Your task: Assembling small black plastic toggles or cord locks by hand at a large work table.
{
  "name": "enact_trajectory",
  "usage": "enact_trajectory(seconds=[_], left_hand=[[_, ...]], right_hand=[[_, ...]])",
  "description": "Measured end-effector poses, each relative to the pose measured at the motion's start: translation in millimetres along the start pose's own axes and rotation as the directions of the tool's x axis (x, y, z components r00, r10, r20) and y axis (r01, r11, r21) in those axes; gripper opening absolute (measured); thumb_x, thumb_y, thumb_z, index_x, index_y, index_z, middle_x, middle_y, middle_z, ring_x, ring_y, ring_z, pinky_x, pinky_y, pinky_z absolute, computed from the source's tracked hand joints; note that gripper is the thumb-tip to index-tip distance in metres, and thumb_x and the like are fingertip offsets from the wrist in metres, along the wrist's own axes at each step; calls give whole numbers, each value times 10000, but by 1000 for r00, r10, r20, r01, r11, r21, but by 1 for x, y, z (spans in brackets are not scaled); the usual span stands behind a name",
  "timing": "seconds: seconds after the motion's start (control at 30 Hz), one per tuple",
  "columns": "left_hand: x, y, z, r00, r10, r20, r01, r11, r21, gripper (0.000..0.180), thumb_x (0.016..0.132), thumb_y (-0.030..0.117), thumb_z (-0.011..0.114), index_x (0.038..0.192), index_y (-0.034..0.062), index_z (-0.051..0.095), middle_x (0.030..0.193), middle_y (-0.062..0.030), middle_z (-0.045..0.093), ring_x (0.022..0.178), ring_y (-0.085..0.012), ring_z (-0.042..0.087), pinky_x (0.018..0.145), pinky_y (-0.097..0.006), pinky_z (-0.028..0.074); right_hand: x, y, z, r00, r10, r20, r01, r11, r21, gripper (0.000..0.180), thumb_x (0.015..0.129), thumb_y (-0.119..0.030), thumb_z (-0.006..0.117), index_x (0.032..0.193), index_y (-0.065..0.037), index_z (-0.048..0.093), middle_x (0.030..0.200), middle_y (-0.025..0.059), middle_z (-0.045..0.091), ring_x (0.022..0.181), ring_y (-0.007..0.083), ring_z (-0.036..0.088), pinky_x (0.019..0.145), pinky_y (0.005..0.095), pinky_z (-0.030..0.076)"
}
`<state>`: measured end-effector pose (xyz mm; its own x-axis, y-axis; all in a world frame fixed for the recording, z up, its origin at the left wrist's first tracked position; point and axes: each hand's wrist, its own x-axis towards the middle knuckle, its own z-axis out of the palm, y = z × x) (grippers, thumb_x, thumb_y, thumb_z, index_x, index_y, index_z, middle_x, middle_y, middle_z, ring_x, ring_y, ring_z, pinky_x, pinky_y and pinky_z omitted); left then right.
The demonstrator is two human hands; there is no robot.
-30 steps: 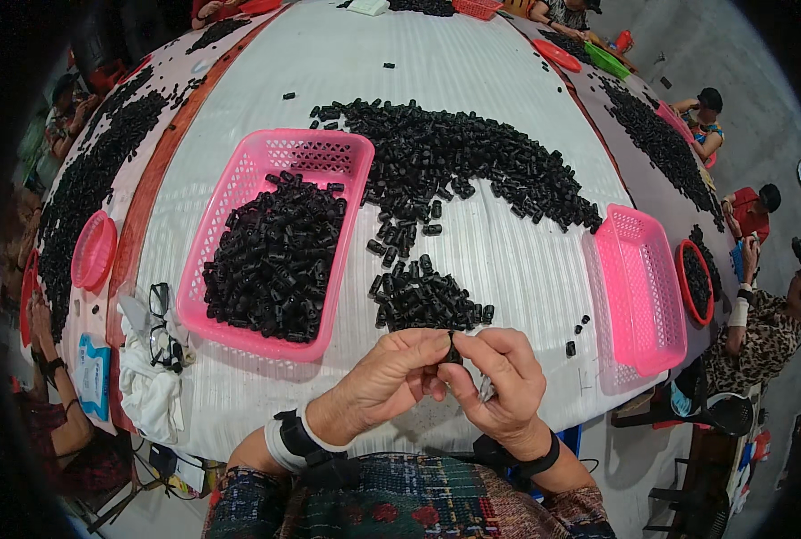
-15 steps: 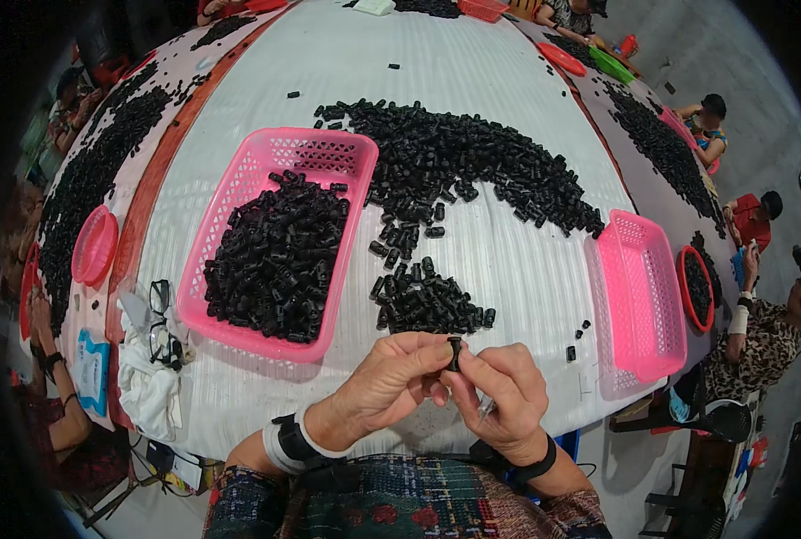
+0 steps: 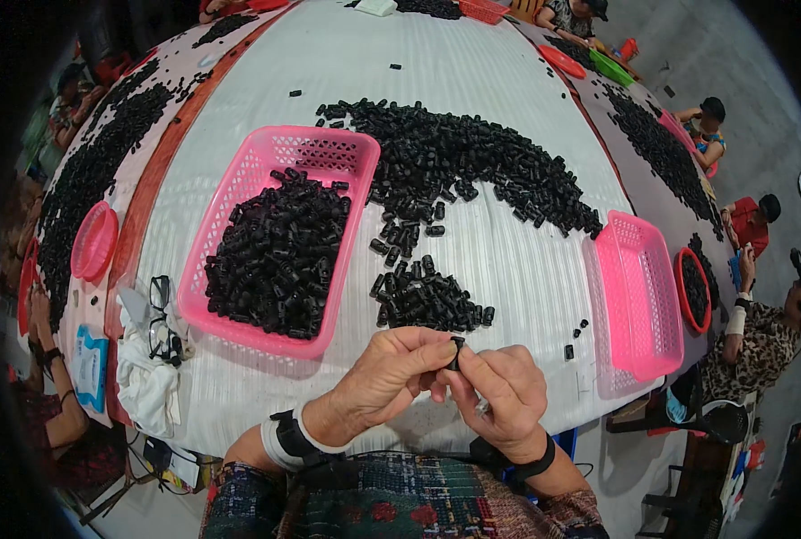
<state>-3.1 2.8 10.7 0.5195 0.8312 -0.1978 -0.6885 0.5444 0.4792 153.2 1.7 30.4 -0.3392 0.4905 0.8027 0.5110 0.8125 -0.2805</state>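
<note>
My left hand [image 3: 375,379] and my right hand [image 3: 506,397] meet at the near edge of the table. Between their thumbs and fingertips they pinch one small black plastic cylinder [image 3: 456,354], held roughly upright. A small shiny piece [image 3: 483,407] shows under my right fingers; its kind is unclear. Just beyond the hands lies a small heap of similar black plastic cylinders [image 3: 427,301], joined by a trail to a larger curved pile [image 3: 472,153]. To the left stands a pink basket [image 3: 354,207] partly filled with the same black parts.
A second pink basket [image 3: 638,296] sits at the right with bare pink inside. Glasses [image 3: 158,314], a white cloth [image 3: 145,386] and a blue-and-white packet [image 3: 91,370] lie at the left. Several loose parts are near the right basket. Other people sit around the neighbouring tables.
Both hands stay in nearly the same place, still pinching the black cylinder. Its angle between the fingertips has shifted slightly.
</note>
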Motion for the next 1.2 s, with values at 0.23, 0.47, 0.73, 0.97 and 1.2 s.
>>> enact_trajectory(seconds=[0.23, 0.47, 0.73, 0.97, 1.2], left_hand=[[1, -1, 0, 1000, 2, -24, -2, 1000, 13, 154, 853, 115, 540, 930, -4, 598, 795, -91, 620, 646, -159, 611, 522, -251, 481], [2, -2, -1, 999, -11, -42, 12, 1000, 11, 162, 858, 124, 533, 927, -11, 589, 803, -77, 609, 635, -146, 596, 516, -250, 474], [3, 8, -1, 999, -33, 5, 33, 999, -8, 152, 862, 137, 534, 905, -3, 573, 767, -53, 578, 610, -98, 527, 527, -233, 455], [0, 5, 1, 998, -66, 1, 66, 998, 10, 219, 844, 162, 554, 918, -44, 551, 742, -85, 542, 620, -124, 512, 507, -257, 482], [2, 5, 1, 996, -86, 14, 85, 996, 20, 180, 856, 145, 539, 920, -23, 555, 749, -71, 562, 619, -110, 526, 516, -250, 478]], right_hand=[[-3, 2, 1, 1000, -16, -12, 16, 1000, -18, 347, 573, -14, 732, 901, -4, 619, 742, 50, 560, 562, 164, 497, 457, 256, 384], [-4, 2, 2, 1000, -5, -3, 5, 1000, -1, 312, 581, -12, 723, 873, -2, 614, 724, 49, 549, 556, 168, 497, 455, 260, 385], [14, 6, -20, 872, 370, 322, -481, 773, 414, 188, 729, -194, 639, 718, -37, 536, 669, 76, 504, 563, 214, 455, 507, 309, 361], [14, 15, -9, 876, 355, 326, -434, 875, 214, 151, 824, -110, 516, 710, -15, 544, 629, 85, 468, 560, 237, 435, 502, 327, 348], [12, 19, -6, 894, 328, 306, -376, 920, 113, 146, 806, -114, 549, 691, -24, 552, 597, 76, 468, 524, 231, 444, 466, 331, 350]])
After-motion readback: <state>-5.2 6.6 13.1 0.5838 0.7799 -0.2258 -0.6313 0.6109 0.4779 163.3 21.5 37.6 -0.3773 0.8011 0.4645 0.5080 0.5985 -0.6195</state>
